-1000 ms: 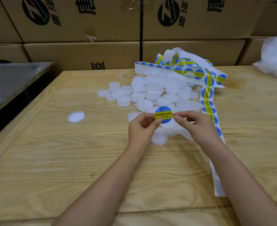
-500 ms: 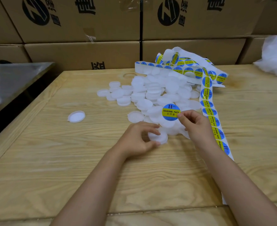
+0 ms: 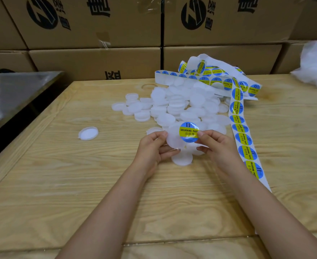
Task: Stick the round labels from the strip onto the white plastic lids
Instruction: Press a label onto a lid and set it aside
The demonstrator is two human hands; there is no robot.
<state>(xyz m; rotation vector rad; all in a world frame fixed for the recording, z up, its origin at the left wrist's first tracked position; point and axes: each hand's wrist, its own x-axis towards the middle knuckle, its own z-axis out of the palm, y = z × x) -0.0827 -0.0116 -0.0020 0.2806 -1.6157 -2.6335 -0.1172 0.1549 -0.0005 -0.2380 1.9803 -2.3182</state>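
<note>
Left hand [image 3: 152, 147] grips a white lid [image 3: 173, 142] steady mid-frame so right hand [image 3: 220, 146], pinching the round label [image 3: 188, 132], can centre it.

Pale wooden table [image 3: 60, 184], plank-topped. On it: heap of white lids [image 3: 176, 107], far middle; lone lid [image 3: 88, 133], well apart to the left; label strip [image 3: 243, 131], coiled behind the heap, trailing along its right; blurred white bundle [image 3: 316, 68], far right.

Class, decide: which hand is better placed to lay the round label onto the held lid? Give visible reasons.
Right, probably: the right hand pinches the round label by its edge over the white lid, while the left hand is busy holding that lid.
</note>
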